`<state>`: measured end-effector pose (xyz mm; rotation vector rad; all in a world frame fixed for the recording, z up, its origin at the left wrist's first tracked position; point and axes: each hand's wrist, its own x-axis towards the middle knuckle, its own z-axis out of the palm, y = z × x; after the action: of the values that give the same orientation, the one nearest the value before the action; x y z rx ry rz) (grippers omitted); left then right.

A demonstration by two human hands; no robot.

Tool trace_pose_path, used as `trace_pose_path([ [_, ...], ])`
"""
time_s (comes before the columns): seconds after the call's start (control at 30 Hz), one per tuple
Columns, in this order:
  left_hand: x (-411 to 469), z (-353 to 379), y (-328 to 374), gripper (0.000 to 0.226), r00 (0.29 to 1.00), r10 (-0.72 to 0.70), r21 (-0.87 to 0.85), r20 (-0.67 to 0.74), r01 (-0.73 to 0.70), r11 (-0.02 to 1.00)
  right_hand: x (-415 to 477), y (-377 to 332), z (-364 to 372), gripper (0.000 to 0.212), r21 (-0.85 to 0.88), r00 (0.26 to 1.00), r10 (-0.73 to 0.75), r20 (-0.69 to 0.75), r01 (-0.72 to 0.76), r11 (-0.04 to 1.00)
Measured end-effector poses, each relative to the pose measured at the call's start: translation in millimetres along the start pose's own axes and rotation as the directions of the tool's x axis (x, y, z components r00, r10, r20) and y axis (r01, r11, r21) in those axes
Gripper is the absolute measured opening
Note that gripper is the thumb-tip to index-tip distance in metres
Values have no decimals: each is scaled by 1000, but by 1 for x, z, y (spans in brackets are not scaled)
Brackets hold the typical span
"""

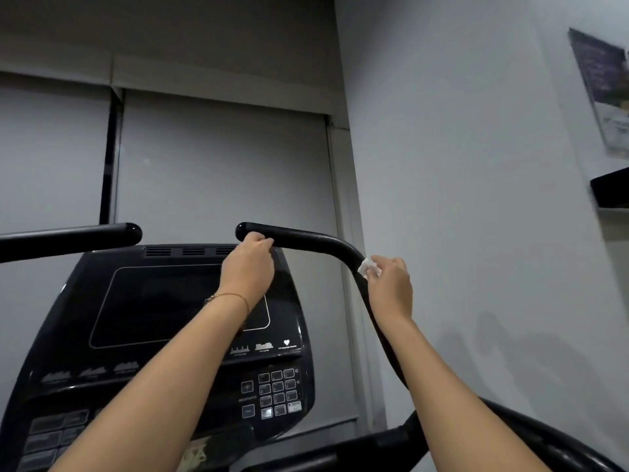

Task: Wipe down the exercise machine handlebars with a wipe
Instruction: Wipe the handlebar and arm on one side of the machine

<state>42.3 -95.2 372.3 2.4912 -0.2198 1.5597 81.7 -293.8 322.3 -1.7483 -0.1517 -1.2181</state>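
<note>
A black right handlebar (306,238) rises from the lower right, bends and ends above the console. My left hand (250,258) grips it from below near its tip, fingers curled over the bar. My right hand (389,284) holds a small white wipe (367,267) against the bar just below the bend. A second black handlebar (85,236) reaches in from the left edge, untouched.
The machine's black console (170,301) with a dark screen and a keypad (275,391) sits below the bars. Grey wall panels stand close behind. A poster (602,90) and a dark shelf (611,190) hang on the right wall.
</note>
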Motion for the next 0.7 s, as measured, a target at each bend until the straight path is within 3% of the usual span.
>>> trace_pose_path([
  [0.13,9,2,-23,51,1000,1,239,21,-6,971,13,6,12,21,-27,1000,10,1,-10,1000],
  [0.27,10,14,-32,56,995,75,403,66,-95,910,33,-2,28,21,-247,983,-156,99,176,953],
  [0.37,17,15,-34,57,994,90,431,53,-105,896,49,-6,36,24,-356,954,-267,136,299,886],
  [0.7,24,15,-38,61,991,98,410,95,-128,903,49,-6,42,23,-294,977,-211,-17,196,935],
])
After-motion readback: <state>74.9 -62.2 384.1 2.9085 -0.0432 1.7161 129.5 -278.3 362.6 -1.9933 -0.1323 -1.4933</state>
